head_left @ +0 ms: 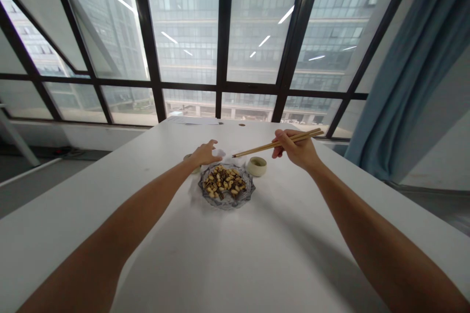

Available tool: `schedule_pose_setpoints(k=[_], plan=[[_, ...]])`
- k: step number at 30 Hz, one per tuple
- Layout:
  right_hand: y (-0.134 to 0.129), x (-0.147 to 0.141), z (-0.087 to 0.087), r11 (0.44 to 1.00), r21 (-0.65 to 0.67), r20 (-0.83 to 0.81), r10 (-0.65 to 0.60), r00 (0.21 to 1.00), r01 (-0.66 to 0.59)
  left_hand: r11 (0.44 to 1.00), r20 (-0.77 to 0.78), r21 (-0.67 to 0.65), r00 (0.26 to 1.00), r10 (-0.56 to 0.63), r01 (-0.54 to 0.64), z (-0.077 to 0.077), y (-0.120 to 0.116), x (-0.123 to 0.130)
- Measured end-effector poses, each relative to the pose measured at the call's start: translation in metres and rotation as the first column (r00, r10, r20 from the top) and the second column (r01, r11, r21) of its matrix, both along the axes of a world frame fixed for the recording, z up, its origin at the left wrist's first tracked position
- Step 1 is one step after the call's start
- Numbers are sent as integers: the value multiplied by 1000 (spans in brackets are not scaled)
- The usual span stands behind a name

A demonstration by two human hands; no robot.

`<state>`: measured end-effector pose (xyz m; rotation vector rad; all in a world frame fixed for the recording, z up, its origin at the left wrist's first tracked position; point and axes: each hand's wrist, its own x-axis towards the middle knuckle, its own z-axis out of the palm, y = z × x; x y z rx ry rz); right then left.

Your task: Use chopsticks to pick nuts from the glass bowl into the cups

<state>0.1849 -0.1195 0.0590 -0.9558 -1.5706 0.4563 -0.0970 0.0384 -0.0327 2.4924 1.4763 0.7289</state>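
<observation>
My right hand [293,148] grips a pair of wooden chopsticks [262,147], whose tips point left, above the table behind the glass bowl. Something small and dark shows at the tips. The clear scalloped bowl [227,203] holds nuts and seeds [223,181]. My left hand [206,153] is just behind the bowl's left side, fingers apart, beside a small white object [219,153]; whether they touch is unclear. A pale green cup [256,167] stands at the bowl's back right. Another cup [196,169] is partly hidden by my left wrist.
The white table [235,259] reaches toward the windows. Papers [193,120] lie at its far edge, with a small round brown spot [242,124] nearby. A blue curtain [407,73] hangs on the right.
</observation>
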Motion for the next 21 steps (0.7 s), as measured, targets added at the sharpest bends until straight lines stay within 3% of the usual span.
schedule_pose_setpoints(k=[6, 12, 14, 17, 21], plan=[[2, 4, -1, 1000, 20, -35, -24, 999, 25, 932, 11, 274, 968, -252, 240, 7, -16, -5], [4, 3, -3, 1000, 11, -36, -19, 999, 19, 923, 2, 297, 966, -257, 245, 7, -23, -6], [5, 3, -3, 1000, 17, -37, -15, 999, 16, 952, 4, 254, 984, -178, 171, 4, -20, -5], [5, 6, -1, 999, 39, -42, -27, 999, 29, 998, -7, 63, 1000, 7, -7, 4, -11, -4], [4, 17, 5, 995, 71, -35, -67, 997, 69, 980, -50, -149, 991, 125, -131, 15, -2, 7]])
